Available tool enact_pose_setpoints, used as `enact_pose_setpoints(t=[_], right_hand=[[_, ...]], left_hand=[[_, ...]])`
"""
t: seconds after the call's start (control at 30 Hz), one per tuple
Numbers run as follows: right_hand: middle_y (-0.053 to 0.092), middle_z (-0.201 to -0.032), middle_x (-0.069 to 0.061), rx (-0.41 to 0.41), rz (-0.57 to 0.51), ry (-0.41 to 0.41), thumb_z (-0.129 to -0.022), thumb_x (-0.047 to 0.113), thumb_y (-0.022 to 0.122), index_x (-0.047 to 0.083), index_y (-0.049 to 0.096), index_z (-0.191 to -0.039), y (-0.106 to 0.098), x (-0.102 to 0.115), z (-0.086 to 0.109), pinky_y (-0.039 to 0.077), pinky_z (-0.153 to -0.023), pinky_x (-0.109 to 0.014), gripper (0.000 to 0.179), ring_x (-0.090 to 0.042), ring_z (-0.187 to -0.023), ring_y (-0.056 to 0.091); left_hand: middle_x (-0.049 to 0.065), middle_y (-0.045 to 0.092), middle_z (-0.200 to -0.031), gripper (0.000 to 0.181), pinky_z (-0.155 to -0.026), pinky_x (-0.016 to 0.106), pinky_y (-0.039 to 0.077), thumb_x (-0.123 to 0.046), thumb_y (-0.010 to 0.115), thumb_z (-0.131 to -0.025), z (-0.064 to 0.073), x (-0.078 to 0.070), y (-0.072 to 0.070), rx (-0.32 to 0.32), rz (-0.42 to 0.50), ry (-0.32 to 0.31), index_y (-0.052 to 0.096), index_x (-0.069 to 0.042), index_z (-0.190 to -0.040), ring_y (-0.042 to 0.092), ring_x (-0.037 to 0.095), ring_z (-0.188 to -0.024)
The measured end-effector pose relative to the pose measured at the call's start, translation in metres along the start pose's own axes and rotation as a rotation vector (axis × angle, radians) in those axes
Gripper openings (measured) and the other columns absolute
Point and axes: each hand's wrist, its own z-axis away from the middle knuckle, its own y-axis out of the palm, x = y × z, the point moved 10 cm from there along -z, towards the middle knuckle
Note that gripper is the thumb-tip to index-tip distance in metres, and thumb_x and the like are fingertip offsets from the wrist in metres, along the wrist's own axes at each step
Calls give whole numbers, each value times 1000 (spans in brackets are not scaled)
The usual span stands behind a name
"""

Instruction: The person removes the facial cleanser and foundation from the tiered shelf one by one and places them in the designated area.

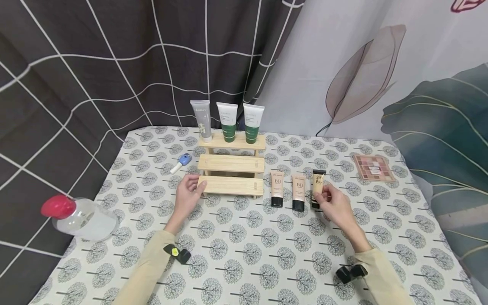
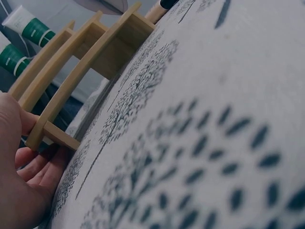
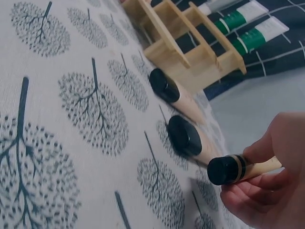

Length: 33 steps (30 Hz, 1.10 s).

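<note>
A three-step wooden stand point(image 1: 231, 162) sits near the middle of the table. My left hand point(image 1: 188, 191) grips the left end of its lowest step, thumb on top and fingers beneath, as the left wrist view shows. A gold tube with black ends point(image 1: 317, 184) is pinched between the thumb and fingers of my right hand point(image 1: 337, 207). Left of it two beige BB tubes point(image 1: 277, 189) with black caps lie side by side. The top step bears a grey tube point(image 1: 202, 120) and two white-and-green tubes point(image 1: 228, 122), all upright.
A blue-and-white small object point(image 1: 181, 163) lies left of the stand. At the far left stands a clear bottle with a red top point(image 1: 81, 217). An eyeshadow palette point(image 1: 374, 168) lies at the right. Curtains point(image 1: 126, 63) hang behind the table.
</note>
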Motion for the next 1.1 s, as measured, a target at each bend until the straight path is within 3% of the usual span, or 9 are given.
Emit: enact_pose_setpoints(t=[0.47,0.83,1.1], right_hand=[[61,-77,-7,57,84,53,-98,25,64,-1,61,-94,5,-21,-3,42,-58,-26,26,-18,-67,50],[71,-95,-19,50,138,92,-94,30,68,-7,65,-111,1,-25,-5,50,-66,-30,41,-25,-79,64],[68,-84,-16,28,166,54,-95,27,67,-9,64,-107,-9,-19,0,47,-56,-27,38,-20,-66,58]], left_hand=[[28,61,-133,38,-98,15,56,-9,67,-96,0,-2,0,1,1,5,53,8,-128,63,39,-122],[27,62,-132,40,-93,11,56,-8,69,-95,1,-2,0,-2,2,-11,53,7,-128,64,37,-121],[27,62,-132,39,-95,15,57,-8,69,-94,2,-3,-1,-8,-4,0,54,7,-127,64,37,-121]])
